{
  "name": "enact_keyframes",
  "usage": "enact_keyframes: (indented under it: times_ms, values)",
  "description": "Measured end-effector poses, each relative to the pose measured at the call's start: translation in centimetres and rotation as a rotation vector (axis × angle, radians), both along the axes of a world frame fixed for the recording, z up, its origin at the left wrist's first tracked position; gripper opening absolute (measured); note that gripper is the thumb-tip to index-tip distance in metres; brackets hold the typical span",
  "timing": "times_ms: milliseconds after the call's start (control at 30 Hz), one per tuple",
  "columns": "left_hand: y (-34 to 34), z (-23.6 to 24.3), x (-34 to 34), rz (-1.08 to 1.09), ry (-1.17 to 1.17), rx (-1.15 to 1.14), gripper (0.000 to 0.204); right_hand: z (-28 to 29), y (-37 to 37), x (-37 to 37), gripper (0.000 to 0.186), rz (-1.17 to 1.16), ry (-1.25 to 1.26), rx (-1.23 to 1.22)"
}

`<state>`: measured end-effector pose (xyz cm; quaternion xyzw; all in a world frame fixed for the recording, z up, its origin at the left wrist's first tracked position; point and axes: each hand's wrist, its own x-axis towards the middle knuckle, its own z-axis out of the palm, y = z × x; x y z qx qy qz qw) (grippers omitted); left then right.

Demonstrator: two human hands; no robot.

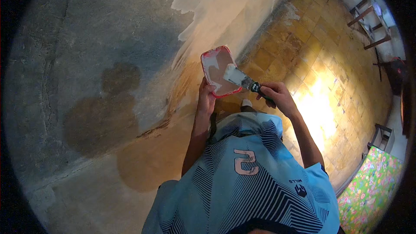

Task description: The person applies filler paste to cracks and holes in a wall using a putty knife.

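My left hand [206, 96] grips a red-rimmed rectangular tub [203, 63] by its near left side, with the thumb over the rim. Pale beige paste coats the inside of the tub. In my right hand [278, 97] is a putty knife [247, 82] with a dark green and black handle. Its wide metal blade reaches over the tub, and white paste clings to the blade's end. Whether the blade touches the paste below I cannot tell. The wall [130, 30] stands left of the tub, rough grey with a smoother cream-coated area.
Worn yellow floor tiles [299, 39] stretch to the right, with a bright patch of sunlight. Wooden furniture [368, 19] stands at the far right. A table with a green flowered cloth [368, 190] is at the lower right.
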<state>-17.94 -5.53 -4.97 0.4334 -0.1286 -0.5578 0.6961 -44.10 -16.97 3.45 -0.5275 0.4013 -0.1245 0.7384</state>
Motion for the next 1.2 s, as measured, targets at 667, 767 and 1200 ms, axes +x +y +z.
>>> enact_keyframes:
  times_ms: [667,767,1200]
  values:
    - [-0.2,3.2,-1.1,0.067,0.014,0.012,0.069,0.3,0.7,0.3,0.052,-0.060,-0.376,0.437]
    - [-0.4,3.6,-1.3,0.074,0.031,0.024,0.068,1.9,0.7,1.0,0.053,-0.057,-0.438,0.471]
    - [-0.5,5.0,-0.5,0.062,0.081,0.025,0.068,6.2,-4.0,5.4,0.058,-0.152,-0.576,0.238]
